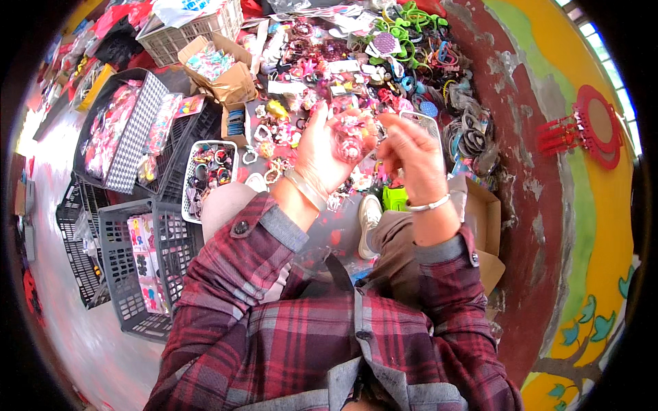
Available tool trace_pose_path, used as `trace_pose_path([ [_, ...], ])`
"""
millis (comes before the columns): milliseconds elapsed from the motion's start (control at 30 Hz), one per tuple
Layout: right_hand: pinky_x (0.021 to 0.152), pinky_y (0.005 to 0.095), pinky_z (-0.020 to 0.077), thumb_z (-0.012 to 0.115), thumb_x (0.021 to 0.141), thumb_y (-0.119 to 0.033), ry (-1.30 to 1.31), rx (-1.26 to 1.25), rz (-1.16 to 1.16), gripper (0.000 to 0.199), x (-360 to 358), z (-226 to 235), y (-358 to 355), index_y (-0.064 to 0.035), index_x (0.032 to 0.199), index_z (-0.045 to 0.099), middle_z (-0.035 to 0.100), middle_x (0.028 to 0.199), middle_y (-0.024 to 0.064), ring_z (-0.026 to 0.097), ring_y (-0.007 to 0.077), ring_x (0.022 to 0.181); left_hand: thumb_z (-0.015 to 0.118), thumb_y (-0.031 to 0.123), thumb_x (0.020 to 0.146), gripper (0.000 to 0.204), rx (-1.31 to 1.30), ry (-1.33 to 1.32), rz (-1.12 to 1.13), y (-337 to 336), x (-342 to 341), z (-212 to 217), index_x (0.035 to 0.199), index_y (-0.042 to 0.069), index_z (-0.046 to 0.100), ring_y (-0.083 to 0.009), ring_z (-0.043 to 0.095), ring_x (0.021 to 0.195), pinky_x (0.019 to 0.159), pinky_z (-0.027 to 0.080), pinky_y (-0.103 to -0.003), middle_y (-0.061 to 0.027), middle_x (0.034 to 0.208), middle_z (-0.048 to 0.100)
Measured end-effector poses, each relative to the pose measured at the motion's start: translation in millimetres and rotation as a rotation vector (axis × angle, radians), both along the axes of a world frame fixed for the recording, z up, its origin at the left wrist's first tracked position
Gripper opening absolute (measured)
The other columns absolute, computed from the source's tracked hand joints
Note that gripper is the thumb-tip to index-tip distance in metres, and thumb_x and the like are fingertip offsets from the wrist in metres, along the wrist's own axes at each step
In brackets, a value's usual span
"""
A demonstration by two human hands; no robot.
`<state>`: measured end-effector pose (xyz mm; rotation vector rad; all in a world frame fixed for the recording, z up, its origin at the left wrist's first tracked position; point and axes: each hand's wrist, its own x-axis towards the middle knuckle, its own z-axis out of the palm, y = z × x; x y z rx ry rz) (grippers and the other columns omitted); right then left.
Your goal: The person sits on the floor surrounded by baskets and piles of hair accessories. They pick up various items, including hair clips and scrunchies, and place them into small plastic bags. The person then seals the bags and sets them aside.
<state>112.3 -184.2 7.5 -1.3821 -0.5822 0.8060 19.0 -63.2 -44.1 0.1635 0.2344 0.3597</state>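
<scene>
My left hand [319, 152] is raised, palm up, with pink frilly hair ties [350, 142] lying in it; its thumb points up beside them. The hair ties look bunched together, perhaps in clear wrapping. Just to the right is my right hand [416, 159], its fingers curled and the thumb and forefinger drawn together. Whether anything small is pinched there cannot be made out. Below and beyond both hands spreads a large pile of hair accessories [301, 68] in pink, red, yellow and white.
Green headbands [411, 24] and dark hair bands [474, 140] lie at the far right. On the left stand a white basket [235, 164], a grey crate [120, 240], a patterned box [140, 137] and an open carton [236, 89]. A cardboard box [488, 219] sits by my right knee, near the painted wall [548, 185].
</scene>
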Motion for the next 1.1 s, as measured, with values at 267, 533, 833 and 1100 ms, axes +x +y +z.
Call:
trace_pose_path([
  [267,0.042,0.0181,0.0361,0.052,0.087,-0.019,-0.256,-0.17,-0.434,0.02,113.7,-3.3,-125.1,-0.0036,0.092,0.063,0.059,0.064,0.0022,0.049,0.0058,0.048,0.057,0.02,0.084,0.023,0.042,0.064,-0.14,2.3,24.7,-22.4,0.097,0.002,0.055,-0.0168,0.059,0.061,0.053,0.047,-0.023,-0.0095,0.081,0.062],
  [533,0.04,0.0207,0.0366,0.058,0.08,-0.015,-0.177,-0.528,-0.856,0.013,206.6,-77.7,-323.4,-0.0027,0.082,0.063,0.059,0.059,0.0044,0.05,0.009,0.045,0.056,0.01,0.083,0.019,0.147,0.307,-0.204,-9.2,36.2,-29.5,0.099,0.0,0.055,-0.025,0.06,0.082,0.059,0.051,-0.029,-0.0158,0.095,0.06],
  [833,0.074,0.0361,0.0478,0.06,0.07,-0.026,-0.53,-1.412,-0.385,0.025,258.5,-236.9,-409.0,-0.0048,0.082,0.066,0.063,0.086,0.0145,0.06,0.029,0.085,0.055,0.014,0.083,0.014,0.238,0.522,-0.207,-32.0,73.0,-44.1,0.09,0.002,0.057,-0.0224,0.06,0.071,0.056,0.05,-0.028,-0.0122,0.083,0.061],
  [1100,0.083,0.0396,0.0454,0.063,0.067,-0.036,-0.515,-1.597,-0.248,0.048,283.5,-331.9,-392.3,-0.0004,0.098,0.059,0.058,0.103,0.0205,0.057,0.0349,0.095,0.056,0.015,0.083,0.015,0.245,0.589,-0.211,-38.0,89.9,-64.1,0.09,0.003,0.057,-0.0229,0.06,0.073,0.055,0.051,-0.028,-0.0125,0.085,0.061],
])
